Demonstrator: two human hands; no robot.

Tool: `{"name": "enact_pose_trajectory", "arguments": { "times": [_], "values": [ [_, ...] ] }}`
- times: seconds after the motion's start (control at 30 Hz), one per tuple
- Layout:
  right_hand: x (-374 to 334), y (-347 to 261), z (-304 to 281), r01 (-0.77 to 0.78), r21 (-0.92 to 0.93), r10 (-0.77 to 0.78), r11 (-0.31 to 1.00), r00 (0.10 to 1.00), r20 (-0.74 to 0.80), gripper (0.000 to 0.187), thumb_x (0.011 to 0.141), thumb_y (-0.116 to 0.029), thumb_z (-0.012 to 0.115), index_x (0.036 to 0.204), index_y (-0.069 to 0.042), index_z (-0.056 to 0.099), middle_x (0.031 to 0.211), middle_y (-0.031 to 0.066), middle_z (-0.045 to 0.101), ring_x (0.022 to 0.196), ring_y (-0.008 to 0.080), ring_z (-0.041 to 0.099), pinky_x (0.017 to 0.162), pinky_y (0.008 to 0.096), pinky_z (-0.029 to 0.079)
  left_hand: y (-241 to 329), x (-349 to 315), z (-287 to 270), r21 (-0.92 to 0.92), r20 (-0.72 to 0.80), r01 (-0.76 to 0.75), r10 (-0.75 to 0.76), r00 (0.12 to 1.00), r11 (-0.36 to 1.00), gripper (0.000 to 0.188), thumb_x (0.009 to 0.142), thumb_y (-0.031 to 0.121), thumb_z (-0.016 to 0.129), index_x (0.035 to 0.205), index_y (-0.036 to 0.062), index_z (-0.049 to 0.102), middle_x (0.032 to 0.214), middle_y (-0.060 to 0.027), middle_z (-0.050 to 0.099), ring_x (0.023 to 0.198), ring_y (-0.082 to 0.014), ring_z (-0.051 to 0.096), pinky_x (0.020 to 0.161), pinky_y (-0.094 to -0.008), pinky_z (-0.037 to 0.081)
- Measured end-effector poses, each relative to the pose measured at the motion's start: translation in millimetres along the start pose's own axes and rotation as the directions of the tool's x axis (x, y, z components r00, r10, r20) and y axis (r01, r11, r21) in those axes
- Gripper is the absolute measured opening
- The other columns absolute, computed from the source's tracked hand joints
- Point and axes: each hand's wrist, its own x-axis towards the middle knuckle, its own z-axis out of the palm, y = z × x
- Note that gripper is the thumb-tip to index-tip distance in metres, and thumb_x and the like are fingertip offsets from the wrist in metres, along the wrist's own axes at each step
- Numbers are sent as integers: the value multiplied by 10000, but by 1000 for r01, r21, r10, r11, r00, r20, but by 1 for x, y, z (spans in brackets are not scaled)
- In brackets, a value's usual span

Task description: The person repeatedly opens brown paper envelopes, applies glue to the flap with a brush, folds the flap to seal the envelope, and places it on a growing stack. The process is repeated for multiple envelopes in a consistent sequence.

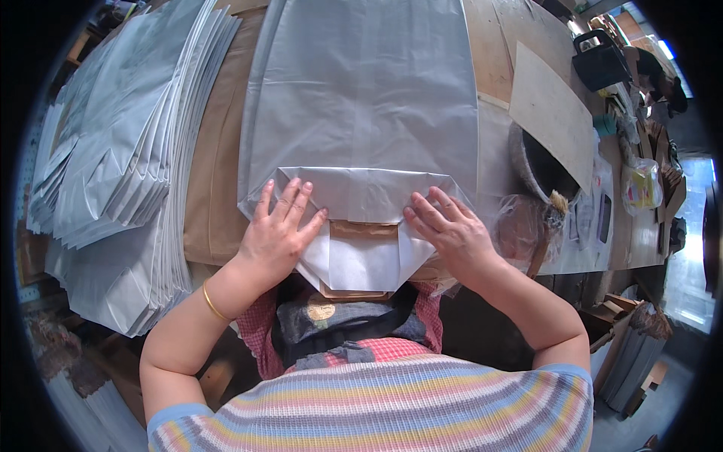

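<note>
A large silvery-grey paper bag [369,90] lies flat in front of me, its near end folded into a bottom with angled corners. One grey flap [365,192] is turned down across that end. Below it show a strip of brown paper [364,230] and a white inner panel [364,260]. My left hand [279,226] rests on the left side of the folded end, fingers spread. On the right side my right hand [452,226] lies flat with fingers stretched out. Neither hand grips anything; both touch the folded paper.
Stacked grey bags [128,128] fan out at the left. To the right stand a dark round tub [536,162] under a tan board [553,113], and a brush [556,205] beside clear plastic. A black handled container [600,60] sits at the far right, near a person [657,75].
</note>
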Motion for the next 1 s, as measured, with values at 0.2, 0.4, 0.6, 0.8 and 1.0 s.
{"name": "enact_pose_trajectory", "arguments": {
  "times": [0.2, 0.4, 0.6, 0.8, 1.0],
  "values": [
    [-16, -3, 8, -64, 326, 147, 943, 960, -236, 518, 693, -41, 643, 1203, -41, 549, 1177, 127, 567, 1132, 326, 550, 978, 437, 446, -21, -2, 7, -658, 56, 44, -10, 998, 752, 332, 759, 6, 557, 1079, 7, 650, 1388, -136, 529, 1349, -328, 421, 1132, -471, 310],
    [-17, -45, 13, -53, 447, 228, 893, 910, -347, 331, 677, -72, 686, 998, -29, 613, 975, 121, 607, 986, 323, 601, 851, 429, 493, -9, -5, -9, -566, 80, -19, 78, 994, 824, 243, 662, 83, 627, 895, 18, 604, 1430, -257, 439, 1381, -442, 335, 1145, -537, 257],
    [-4, -10, 26, -62, 677, 419, 733, 825, -378, 127, 700, -59, 759, 786, -53, 665, 886, 78, 639, 931, 290, 596, 751, 381, 499, -13, -4, 14, -624, -144, 73, -206, 968, 778, 167, 737, 13, 692, 816, 9, 544, 1210, -159, 617, 1193, -370, 538, 983, -447, 440],
    [34, 0, 26, -94, 887, 582, 452, 784, -214, 94, 771, -67, 739, 768, -6, 668, 947, 99, 612, 912, 275, 581, 787, 356, 467, -13, 28, 29, -790, -50, 302, -548, 835, 534, 193, 814, 64, 680, 715, 17, 521, 729, -112, 534, 770, -283, 528, 691, -406, 426],
    [48, -12, 33, -346, 708, 672, 616, 699, -244, 236, 795, -179, 755, 756, -20, 586, 846, 107, 581, 802, 298, 600, 685, 390, 475, 3, 42, 41, -408, -164, 546, -647, 745, 732, 275, 841, 228, 702, 754, 51, 511, 797, -99, 551, 790, -313, 544, 702, -440, 448]
  ]
}}
